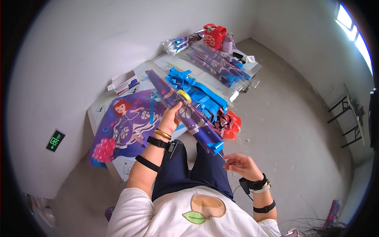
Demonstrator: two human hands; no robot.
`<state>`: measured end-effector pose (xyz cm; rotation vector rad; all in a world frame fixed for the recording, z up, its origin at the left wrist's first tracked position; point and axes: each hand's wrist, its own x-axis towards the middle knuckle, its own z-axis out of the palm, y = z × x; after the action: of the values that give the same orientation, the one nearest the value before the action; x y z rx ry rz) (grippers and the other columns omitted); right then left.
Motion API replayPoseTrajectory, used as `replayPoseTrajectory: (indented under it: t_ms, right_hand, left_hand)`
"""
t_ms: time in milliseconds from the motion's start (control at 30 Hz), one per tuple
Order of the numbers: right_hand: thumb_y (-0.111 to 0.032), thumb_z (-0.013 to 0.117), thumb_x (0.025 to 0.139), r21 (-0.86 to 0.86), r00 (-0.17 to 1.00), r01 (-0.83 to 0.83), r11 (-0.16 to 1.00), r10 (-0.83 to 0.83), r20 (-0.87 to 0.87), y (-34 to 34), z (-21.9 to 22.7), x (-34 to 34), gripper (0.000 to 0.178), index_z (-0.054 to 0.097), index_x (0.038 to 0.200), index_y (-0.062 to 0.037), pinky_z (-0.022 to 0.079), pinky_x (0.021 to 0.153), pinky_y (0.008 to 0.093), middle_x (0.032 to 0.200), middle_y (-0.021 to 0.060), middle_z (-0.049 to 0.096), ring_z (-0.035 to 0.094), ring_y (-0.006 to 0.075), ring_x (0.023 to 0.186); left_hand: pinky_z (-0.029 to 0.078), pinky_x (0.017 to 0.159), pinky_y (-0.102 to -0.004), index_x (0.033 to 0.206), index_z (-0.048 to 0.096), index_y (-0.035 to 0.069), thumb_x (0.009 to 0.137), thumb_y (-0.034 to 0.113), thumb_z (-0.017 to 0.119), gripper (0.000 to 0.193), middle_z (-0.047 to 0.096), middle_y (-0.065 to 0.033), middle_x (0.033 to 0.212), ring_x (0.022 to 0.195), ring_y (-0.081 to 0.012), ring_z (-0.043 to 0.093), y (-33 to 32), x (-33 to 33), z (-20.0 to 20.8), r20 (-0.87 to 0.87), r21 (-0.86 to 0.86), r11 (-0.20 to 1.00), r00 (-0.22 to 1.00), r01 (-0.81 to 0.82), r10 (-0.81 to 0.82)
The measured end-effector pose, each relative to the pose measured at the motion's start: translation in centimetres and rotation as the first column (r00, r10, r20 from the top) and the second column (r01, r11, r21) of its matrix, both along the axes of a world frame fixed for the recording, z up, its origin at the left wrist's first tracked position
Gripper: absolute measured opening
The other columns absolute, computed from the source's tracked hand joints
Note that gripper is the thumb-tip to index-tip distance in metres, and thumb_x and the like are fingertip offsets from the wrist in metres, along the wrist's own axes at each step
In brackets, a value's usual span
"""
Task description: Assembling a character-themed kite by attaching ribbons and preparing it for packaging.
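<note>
At mid-frame, the left hand grips the purple roll; lower right, the right hand seems to pinch a thin rod. A slack left grip could let the roll spring open.

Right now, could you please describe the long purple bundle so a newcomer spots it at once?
From the white table, look to the person's left hand. The long purple bundle is in its grip, unlike the flat sheet and wrapped bundles on the table.
</note>
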<state>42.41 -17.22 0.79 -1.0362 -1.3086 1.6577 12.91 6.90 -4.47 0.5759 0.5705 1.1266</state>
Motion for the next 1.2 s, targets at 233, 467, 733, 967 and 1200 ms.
replayPoseTrajectory:
  t_ms: [233, 467, 733, 967, 1200]
  right_hand:
    - [-0.008, 0.08, 0.083, 0.317, 0.906, 0.212, 0.924, -0.308, 0.292, 5.2, -0.2, -5.9, 0.036, 0.057, 0.11, -0.0011, 0.054, 0.073, 0.028, 0.098, 0.0093, 0.07, 0.069, 0.0155, 0.09]
    - [-0.026, 0.088, 0.069, 0.769, 0.633, 0.013, 0.639, -0.601, 0.488, 9.9, -0.2, -14.0, 0.065, 0.056, 0.121, -0.005, 0.051, 0.079, 0.0397, 0.107, 0.0134, 0.059, 0.062, 0.0314, 0.097]
    - [-0.023, 0.084, 0.08, 0.319, 0.897, 0.08, 0.944, -0.208, 0.391, 13.2, -8.5, -20.2, 0.043, 0.057, 0.105, -0.0005, 0.049, 0.056, 0.0285, 0.066, 0.0049, 0.064, 0.064, 0.0163, 0.061]
    - [-0.011, 0.062, 0.094, -0.292, 0.986, -0.121, 0.949, 0.148, 0.073, 13.6, -16.0, -21.6, 0.02, 0.058, 0.11, -0.0002, 0.053, 0.063, 0.0263, 0.086, 0.0077, 0.07, 0.069, 0.0157, 0.071]
    - [-0.003, 0.064, 0.081, 0.513, 0.883, -0.153, 0.845, -0.117, 0.455, 12.4, -11.5, -20.9, 0.019, 0.061, 0.101, -0.0034, 0.051, 0.067, 0.0364, 0.086, 0.0134, 0.061, 0.062, 0.0296, 0.075]
  left_hand:
    - [0.054, 0.097, -0.0411, 0.122, 0.062, 0.001, 0.097, 0.013, 0.063, 0.027, 0.07, -0.0119, 0.118, 0.107, -0.025, 0.068, -1.7, -1.8, -1.9, 0.011, -0.061, 0.998, 1.0, -0.024, 0.025]
    - [0.059, 0.088, -0.0383, 0.119, 0.063, 0.002, 0.095, 0.011, 0.067, 0.025, 0.07, -0.0119, 0.114, 0.102, -0.0236, 0.07, -5.5, -4.8, 0.3, -0.123, -0.008, 0.995, 0.988, -0.1, 0.098]
    - [0.055, 0.096, -0.0398, 0.121, 0.059, 0.004, 0.097, 0.02, 0.066, 0.03, 0.066, -0.0131, 0.123, 0.113, -0.0265, 0.065, -9.1, -10.5, -3.5, -0.118, -0.202, 0.977, 0.992, -0.073, 0.049]
    - [0.054, 0.098, -0.0407, 0.138, 0.041, -0.001, 0.1, 0.004, 0.05, 0.04, 0.061, -0.0225, 0.129, 0.112, -0.0298, 0.066, -14.7, -12.9, -9.8, -0.06, -0.404, 0.914, 0.997, 0.025, -0.054]
    - [0.052, 0.102, -0.0456, 0.154, 0.017, 0.02, 0.096, -0.007, 0.041, 0.068, 0.052, -0.0241, 0.14, 0.119, -0.0379, 0.062, -15.8, -14.0, -8.6, -0.04, -0.436, 0.898, 0.997, 0.048, -0.072]
